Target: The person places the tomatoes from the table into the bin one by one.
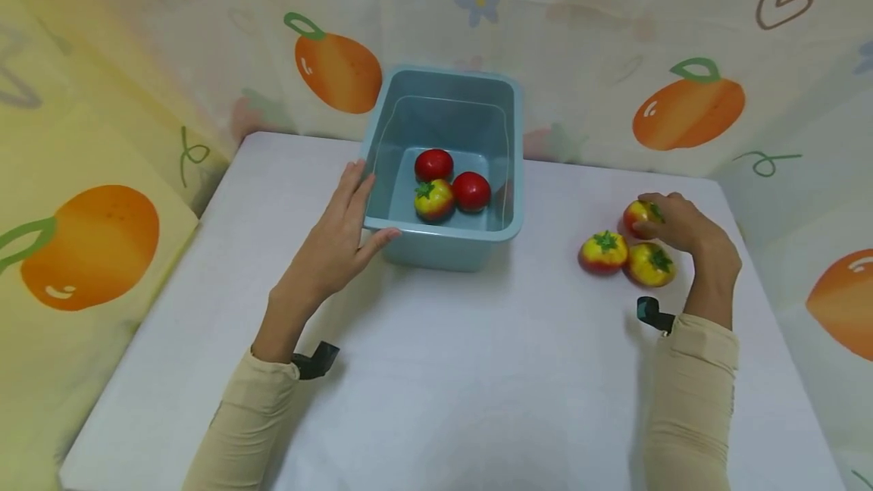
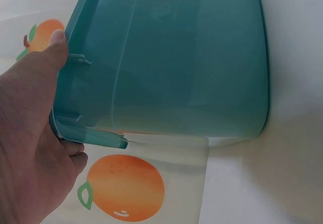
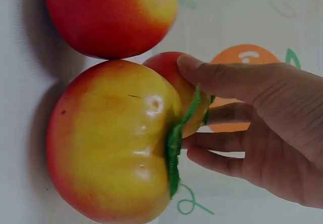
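Two red fruits (image 1: 470, 192) and one yellow-red fruit (image 1: 436, 207) sit in the blue bin (image 1: 443, 231) on my head feed, the desk (image 1: 443, 370) beneath. The left hand (image 1: 334, 237) lies at the bin's near left corner, fingers extended, thumb apart. The right hand (image 1: 682, 226) pinches the far fruit (image 1: 632, 216), just behind a pair of fruits (image 1: 602, 258). My left wrist feed shows the thumb on the bin. In my right wrist feed, one of the pair hides some of the grip, so its firmness is hard to judge.
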A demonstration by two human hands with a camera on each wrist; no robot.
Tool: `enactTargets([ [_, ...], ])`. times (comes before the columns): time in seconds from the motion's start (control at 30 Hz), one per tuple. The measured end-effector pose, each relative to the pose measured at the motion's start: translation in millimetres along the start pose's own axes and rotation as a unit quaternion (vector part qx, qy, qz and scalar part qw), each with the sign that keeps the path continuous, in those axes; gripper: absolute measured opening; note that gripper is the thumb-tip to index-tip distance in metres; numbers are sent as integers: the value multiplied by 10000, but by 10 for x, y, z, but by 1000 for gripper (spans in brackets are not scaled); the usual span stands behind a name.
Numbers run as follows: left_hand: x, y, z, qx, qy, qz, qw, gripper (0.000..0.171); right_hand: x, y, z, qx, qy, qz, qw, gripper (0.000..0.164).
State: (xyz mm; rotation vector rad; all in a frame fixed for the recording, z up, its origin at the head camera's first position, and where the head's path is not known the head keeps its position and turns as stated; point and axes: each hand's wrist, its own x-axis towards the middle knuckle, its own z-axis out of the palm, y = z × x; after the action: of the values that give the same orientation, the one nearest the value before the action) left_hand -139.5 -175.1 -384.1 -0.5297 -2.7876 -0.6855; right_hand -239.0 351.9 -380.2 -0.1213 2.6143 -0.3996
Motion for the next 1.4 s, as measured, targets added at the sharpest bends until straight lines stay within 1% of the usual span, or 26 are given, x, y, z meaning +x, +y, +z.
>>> enactTargets([
  [0.13, 0, -6, -6, -15, 42, 42, 10000, 93, -18, -18, -18, 21, 109, -25, 9999, 71],
  [0.3, -1, -1, -5, -73, 16, 30, 10000, 92, -71, -49, -57, -37, 238, -4, 9997, 70],
  [0.53, 1, 4, -8, -57, 20, 32, 10000, 93, -187, -109, -136, 4, 736, -144, 9972, 66],
  [0.77, -1, 10, -6, -94, -11, -5, 10000, 94, -298, -211, -205, 78, 1236, -364, 9916, 62],
  [0.93, -14, 4, -12, -35, 23, -4, 10000, 94, -358, -306, -250, 68, 1443, -473, 9884, 63],
  [1.1, -13, 6, -8, -54, 26, -3, 10000, 93, -445, -377, -281, 24, 1736, -576, 9831, 62],
  [1.27, -11, 2, 12, -81, 11, -23, 10000, 93, -515, -455, -295, -24, 2063, -813, 9751, 56],
  [1.4, -15, 1, 11, -65, 16, -16, 10000, 93, -554, -519, -300, -66, 2233, -943, 9702, 49],
])
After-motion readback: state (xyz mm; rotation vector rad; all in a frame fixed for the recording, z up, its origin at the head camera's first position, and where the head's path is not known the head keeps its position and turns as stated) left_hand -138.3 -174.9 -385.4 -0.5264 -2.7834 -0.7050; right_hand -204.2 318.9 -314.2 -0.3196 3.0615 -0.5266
